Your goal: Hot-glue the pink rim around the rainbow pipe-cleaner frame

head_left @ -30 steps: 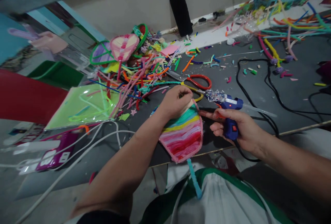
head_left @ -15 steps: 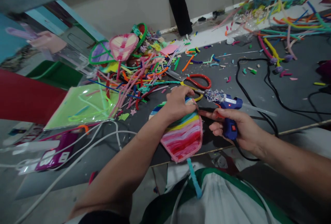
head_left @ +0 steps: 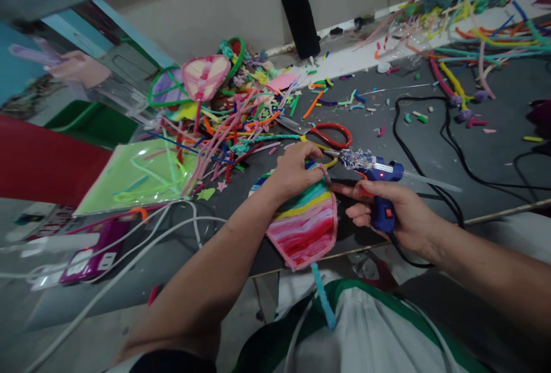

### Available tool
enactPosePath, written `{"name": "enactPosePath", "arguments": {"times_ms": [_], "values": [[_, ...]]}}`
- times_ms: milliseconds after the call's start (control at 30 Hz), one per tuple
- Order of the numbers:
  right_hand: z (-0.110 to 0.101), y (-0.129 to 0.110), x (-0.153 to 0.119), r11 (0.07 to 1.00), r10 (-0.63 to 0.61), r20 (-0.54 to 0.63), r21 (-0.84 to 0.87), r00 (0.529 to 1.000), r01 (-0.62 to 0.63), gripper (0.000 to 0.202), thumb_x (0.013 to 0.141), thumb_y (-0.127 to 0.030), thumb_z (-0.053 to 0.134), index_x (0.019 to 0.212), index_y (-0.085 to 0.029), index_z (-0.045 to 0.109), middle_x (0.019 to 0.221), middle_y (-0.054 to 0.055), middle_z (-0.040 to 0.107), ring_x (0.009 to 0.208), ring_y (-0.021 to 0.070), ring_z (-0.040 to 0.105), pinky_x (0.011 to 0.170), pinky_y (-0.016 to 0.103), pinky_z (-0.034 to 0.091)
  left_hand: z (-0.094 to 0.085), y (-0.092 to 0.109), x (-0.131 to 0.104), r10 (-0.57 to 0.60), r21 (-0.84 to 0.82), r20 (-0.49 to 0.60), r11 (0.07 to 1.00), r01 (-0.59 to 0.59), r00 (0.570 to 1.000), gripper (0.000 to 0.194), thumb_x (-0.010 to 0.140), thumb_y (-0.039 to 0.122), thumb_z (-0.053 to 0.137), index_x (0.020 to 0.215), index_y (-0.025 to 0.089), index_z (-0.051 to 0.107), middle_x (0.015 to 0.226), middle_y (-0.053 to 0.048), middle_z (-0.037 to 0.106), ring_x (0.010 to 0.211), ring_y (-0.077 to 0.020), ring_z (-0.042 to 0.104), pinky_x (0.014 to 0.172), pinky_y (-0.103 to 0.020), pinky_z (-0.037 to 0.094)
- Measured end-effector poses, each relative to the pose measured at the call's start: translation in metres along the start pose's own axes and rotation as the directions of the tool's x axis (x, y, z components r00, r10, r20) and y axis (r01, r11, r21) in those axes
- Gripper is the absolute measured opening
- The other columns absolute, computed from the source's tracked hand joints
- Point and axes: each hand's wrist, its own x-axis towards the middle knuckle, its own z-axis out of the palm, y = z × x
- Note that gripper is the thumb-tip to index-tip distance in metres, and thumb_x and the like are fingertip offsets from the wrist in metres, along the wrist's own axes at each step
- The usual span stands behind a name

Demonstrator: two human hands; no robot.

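Note:
A rainbow-striped, leaf-shaped piece made of pipe cleaners [head_left: 307,226] lies at the table's front edge, edged in pink with a turquoise stem [head_left: 323,297] hanging below. My left hand [head_left: 297,172] covers its upper part, fingers curled over the top border and thumb against them. My right hand [head_left: 394,206] grips a blue glue gun [head_left: 384,172] by its handle. A clear glue stick pokes out of the gun's back, and its flake-crusted nozzle points left, close to my left fingertips. One finger of my right hand reaches to the piece's right border.
Red-handled scissors [head_left: 331,135] lie just behind my hands. Cut pipe cleaners [head_left: 232,120] and heart shapes [head_left: 205,77] pile up at the left. A black phone [head_left: 300,23] leans on the wall. A black cord [head_left: 402,132] loops at right; white cables [head_left: 142,241] cross the left.
My left thumb and fingers have shifted slightly along the piece's top border. The glue gun and my right hand have hardly moved.

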Motion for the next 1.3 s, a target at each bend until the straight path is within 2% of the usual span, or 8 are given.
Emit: {"name": "enactPosePath", "arguments": {"times_ms": [167,467,633,833,967,1167,1300], "values": [[0.0,0.0,-0.001,1.0,0.003,-0.004,-0.01,1.0,-0.003,0.017,0.083,-0.013,0.051,0.074,-0.013,0.066,0.099,0.009,0.073,0.055,0.0138,0.069,0.05,0.021,0.058,-0.002,0.0,0.0,-0.018,-0.075,-0.05,0.997,0.014,0.999,0.011,0.078,0.025,0.055,0.082,0.017,0.061,0.085,-0.002,0.064,0.08,-0.0156,0.057,0.075,-0.03,0.045],[0.001,0.0,-0.001,1.0,0.0,0.002,-0.026,1.0,0.001,0.019,0.083,-0.015,0.05,0.074,-0.013,0.066,0.084,0.009,0.074,0.052,0.0134,0.068,0.049,0.02,0.057,-0.003,0.0,0.0,0.046,-0.023,-0.068,0.999,-0.047,0.997,0.009,0.076,0.023,0.059,0.073,0.017,0.064,0.079,-0.002,0.064,0.079,-0.0156,0.056,0.076,-0.03,0.043],[0.001,0.0,-0.001,1.0,-0.009,-0.016,-0.019,1.0,0.008,0.016,0.082,-0.014,0.051,0.074,-0.013,0.065,0.092,0.009,0.074,0.053,0.0135,0.068,0.049,0.021,0.057,-0.003,0.002,0.001,0.015,-0.017,-0.064,1.0,-0.016,0.998,0.007,0.073,0.022,0.061,0.071,0.016,0.064,0.079,-0.002,0.063,0.079,-0.0157,0.056,0.075,-0.03,0.042],[0.001,0.0,0.0,0.999,-0.01,-0.03,-0.034,1.0,0.009,0.014,0.082,-0.016,0.052,0.075,-0.014,0.065,0.09,0.009,0.074,0.053,0.013,0.068,0.049,0.021,0.057,-0.003,0.002,0.0,-0.011,-0.032,-0.068,0.999,0.009,0.998,0.005,0.07,0.018,0.059,0.07,0.016,0.063,0.079,-0.001,0.063,0.079,-0.0157,0.056,0.078,-0.03,0.042],[0.001,0.001,0.001,0.999,-0.017,-0.019,-0.028,1.0,0.017,0.013,0.081,-0.014,0.053,0.075,-0.014,0.065,0.098,0.01,0.073,0.055,0.0133,0.069,0.049,0.021,0.058,-0.004,0.002,0.0,-0.015,-0.042,-0.049,0.999,0.012,0.999,0.006,0.069,0.018,0.058,0.07,0.017,0.064,0.08,-0.001,0.062,0.08,-0.0156,0.056,0.078,-0.03,0.042],[-0.002,0.002,0.002,0.999,-0.025,-0.013,-0.03,1.0,0.024,0.017,0.083,-0.015,0.051,0.075,-0.013,0.066,0.078,0.009,0.074,0.054,0.0147,0.068,0.05,0.021,0.058,-0.007,-0.002,0.001,0.064,-0.023,0.003,0.998,-0.064,0.998,0.008,0.072,0.022,0.059,0.074,0.016,0.065,0.08,-0.001,0.062,0.081,-0.0157,0.056,0.076,-0.029,0.042],[-0.003,0.003,0.002,0.999,-0.012,-0.024,-0.04,1.0,0.011,0.02,0.083,-0.015,0.05,0.071,-0.012,0.066,0.073,0.01,0.073,0.054,0.0153,0.069,0.05,0.02,0.057,-0.011,-0.001,-0.001,0.189,0.108,0.02,0.976,-0.19,0.982,0.01,0.075,0.022,0.058,0.078,0.017,0.066,0.086,-0.004,0.065,0.088,-0.0176,0.055,0.083,-0.032,0.04]]}}
